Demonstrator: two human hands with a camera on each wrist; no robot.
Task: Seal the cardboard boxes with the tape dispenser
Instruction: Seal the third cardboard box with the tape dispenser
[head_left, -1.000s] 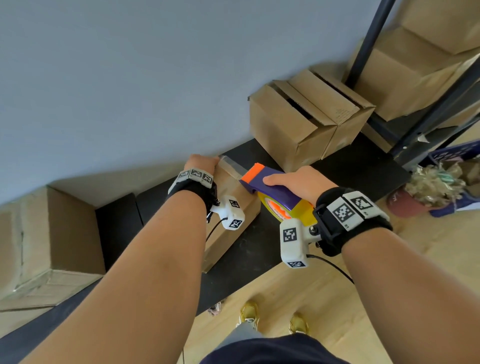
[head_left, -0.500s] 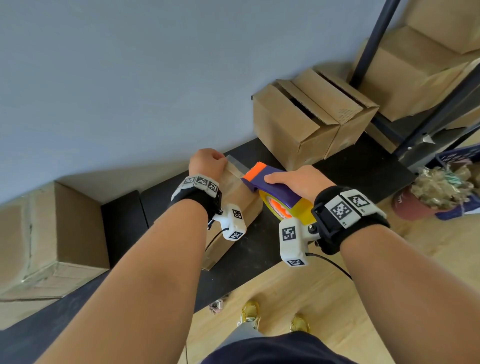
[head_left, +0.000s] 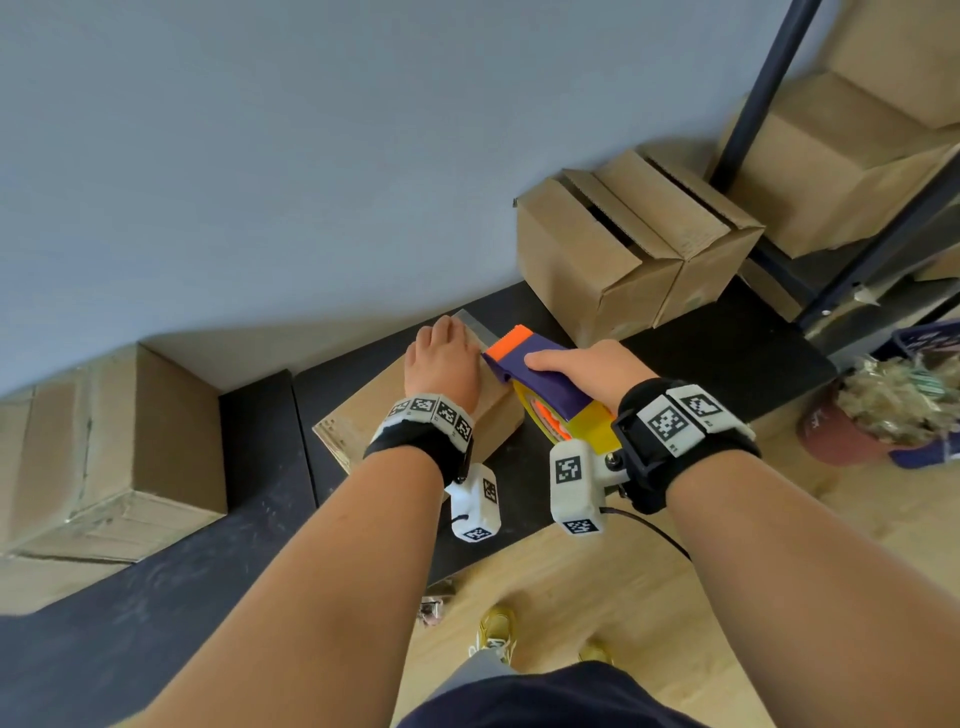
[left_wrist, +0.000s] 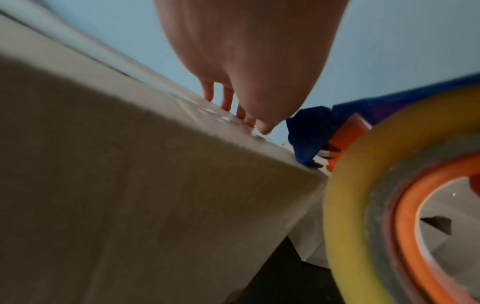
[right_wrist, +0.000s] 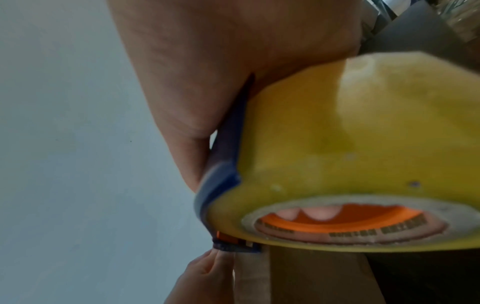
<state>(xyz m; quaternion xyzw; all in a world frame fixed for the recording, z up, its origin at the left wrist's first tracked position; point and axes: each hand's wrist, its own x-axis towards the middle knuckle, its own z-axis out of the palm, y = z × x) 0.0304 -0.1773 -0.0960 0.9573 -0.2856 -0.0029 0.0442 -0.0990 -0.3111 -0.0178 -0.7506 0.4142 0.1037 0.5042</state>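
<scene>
The left hand (head_left: 441, 364) lay flat on top of a small cardboard box (head_left: 363, 415), fingers straight and pressing down on a strip of clear tape (head_left: 470, 325) that ran over the box's far edge. In the left wrist view the fingertips (left_wrist: 226, 102) touched the shiny taped top and held nothing. The right hand (head_left: 592, 366) gripped the tape dispenser (head_left: 545, 379), its fingers curled over the purple body, while in the right wrist view fingertips showed through the orange core of the yellow tape roll (right_wrist: 363, 144). The dispenser's orange serrated end (head_left: 511, 340) sat at the box's top edge, just at 3 o'clock of the left hand and touching the box there.

The small box rested on a dark desk (head_left: 727, 353) along a grey-blue wall (head_left: 311, 156). At 1 o'clock from the hands, a larger cardboard box (head_left: 597, 260) stood on the same desk with its top flaps unsealed and a gap between them. At 9 o'clock, another cardboard box (head_left: 104, 441) sat at the desk's left end. At 2 o'clock, a dark metal shelf frame (head_left: 753, 93) carried more boxes (head_left: 841, 166). The floor (head_left: 571, 597) below was light wood.
</scene>
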